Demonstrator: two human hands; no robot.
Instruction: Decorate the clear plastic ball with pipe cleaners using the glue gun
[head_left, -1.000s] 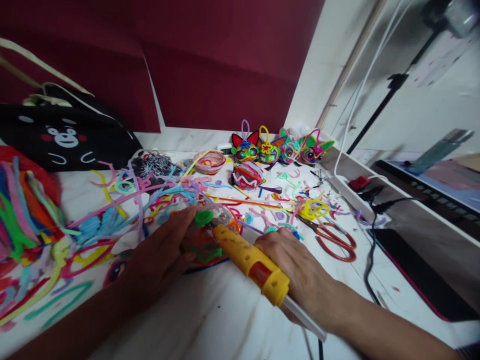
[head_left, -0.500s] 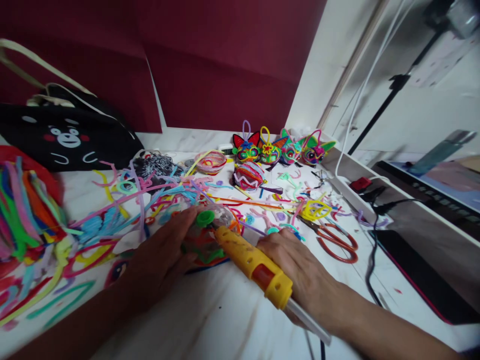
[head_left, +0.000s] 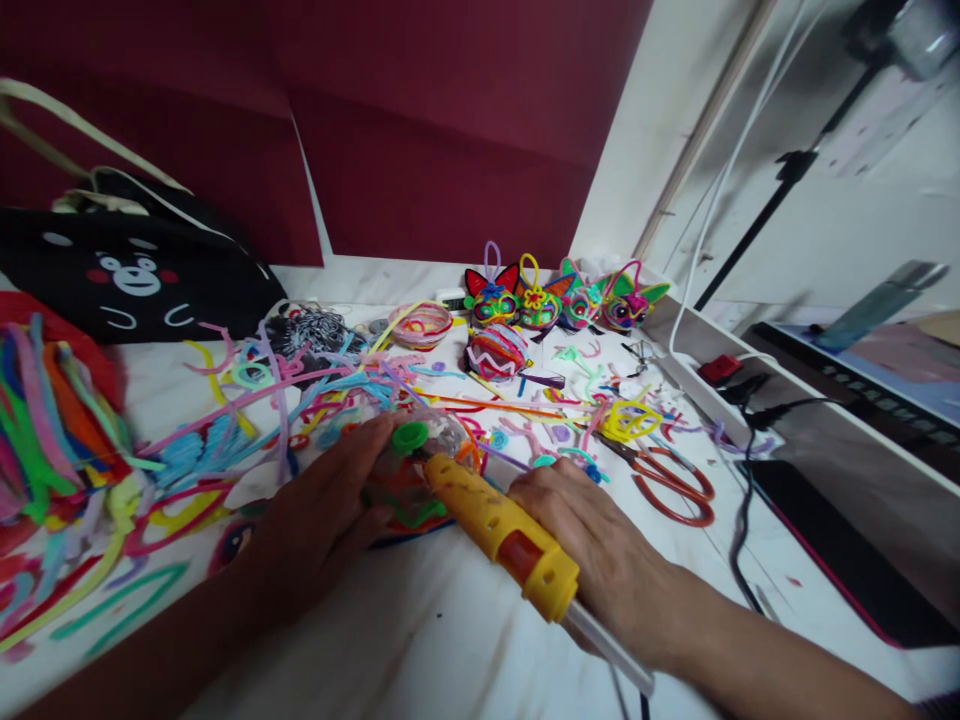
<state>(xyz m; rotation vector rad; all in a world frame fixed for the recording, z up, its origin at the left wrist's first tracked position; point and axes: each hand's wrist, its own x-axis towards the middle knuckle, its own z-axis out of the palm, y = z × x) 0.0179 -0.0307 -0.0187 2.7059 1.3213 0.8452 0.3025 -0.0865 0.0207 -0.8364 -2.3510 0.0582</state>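
Gripping a yellow glue gun (head_left: pixel 499 535) in our right hand (head_left: pixel 581 530), we hold its nozzle (head_left: pixel 423 452) at a green disc (head_left: pixel 409 435), that hand's ten o'clock. Our left hand (head_left: pixel 322 495) touches the rim, pinching or not we can't tell; a slipping nozzle could burn its fingers. The black bag (head_left: pixel 142 275), eleven o'clock, shows no readable lettering.

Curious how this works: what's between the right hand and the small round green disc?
The head view shows a yellow plastic glue gun, held in the right hand, its tip near the green disc.
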